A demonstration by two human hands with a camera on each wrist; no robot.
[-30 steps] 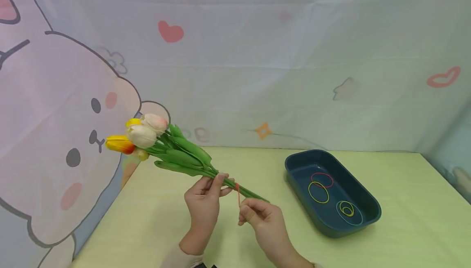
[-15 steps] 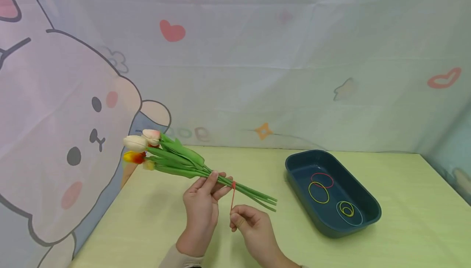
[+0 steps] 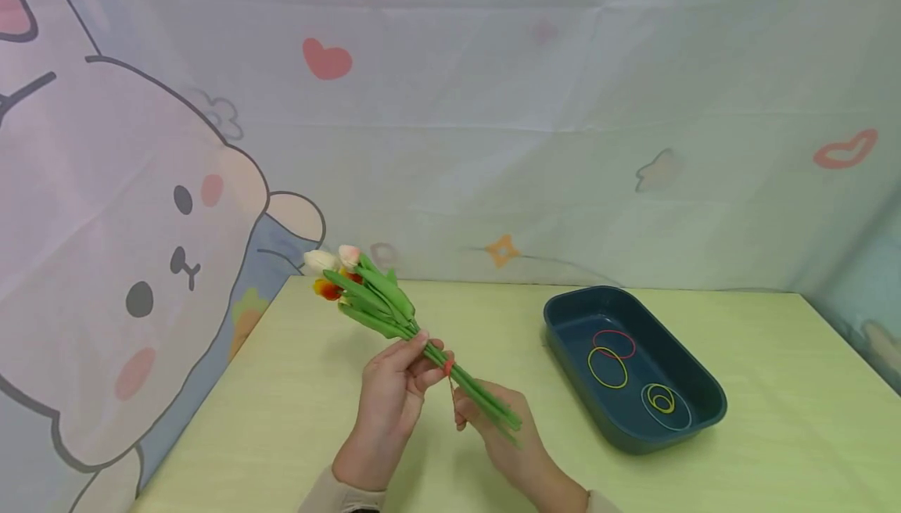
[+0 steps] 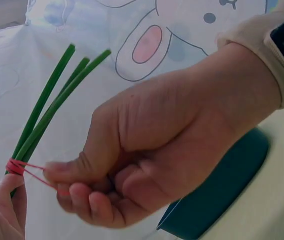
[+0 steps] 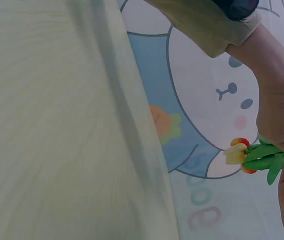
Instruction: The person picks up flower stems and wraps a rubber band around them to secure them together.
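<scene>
A bunch of artificial tulips, with white, pink and red-orange heads and green leaves, is held slanting above the table. My left hand pinches its stems between thumb and fingers. Just below that grip, a red rubber band is wound round the stems. My right hand pinches a loop of the band between thumb and forefinger. In the left wrist view, two strands stretch from the stems to the right hand's fingertips. The bare stem ends cross in front of the right hand in the head view.
A dark blue tray stands to the right on the pale yellow-green table. Several rubber bands lie in it, among them a red one and a yellow one. A cartoon-printed cloth hangs behind the table.
The tulip heads have swung right, and the stem ends now point lower. The right hand moved slightly left, then back under the stems, keeping the band stretched. The left hand keeps its grip.
</scene>
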